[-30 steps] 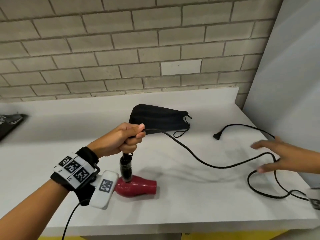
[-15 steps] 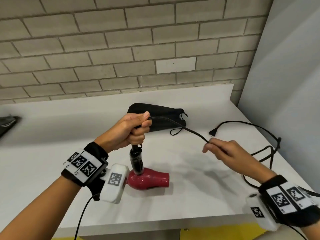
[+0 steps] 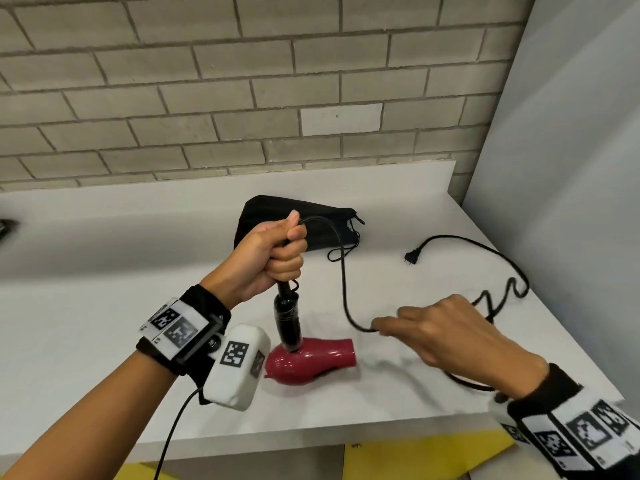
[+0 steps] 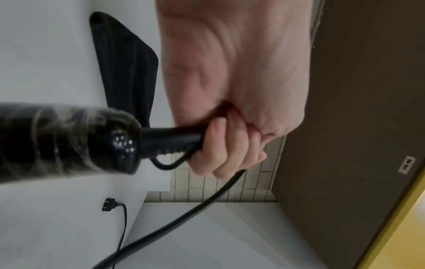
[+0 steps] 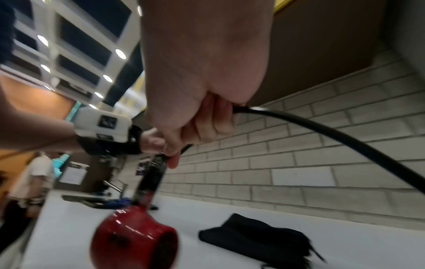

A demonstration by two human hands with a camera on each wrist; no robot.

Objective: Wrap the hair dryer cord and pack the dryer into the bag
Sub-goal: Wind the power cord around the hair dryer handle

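Observation:
A red hair dryer [image 3: 310,358] rests barrel-down on the white counter [image 3: 104,306], its black handle [image 3: 287,317] pointing up. My left hand [image 3: 273,251] grips the top of the handle where the black cord [image 3: 343,271] comes out. The cord arcs down to my right hand [image 3: 415,327], which holds it just right of the dryer. Beyond that hand the cord runs in kinks to the plug [image 3: 412,256], which lies on the counter. A black bag [image 3: 322,223] lies flat behind my left hand. The wrist views show the handle [image 4: 168,140], the held cord [image 5: 322,131] and the dryer [image 5: 135,238].
A brick wall [image 3: 242,81] backs the counter and a grey panel [image 3: 571,168] closes its right side. The counter's front edge [image 3: 311,441] runs just below my wrists. A dark object [image 3: 5,226] sits at the far left edge.
My right hand took hold of the cord and has carried it down and left toward the dryer, so the cord now hangs in a loop. The left hand keeps its grip.

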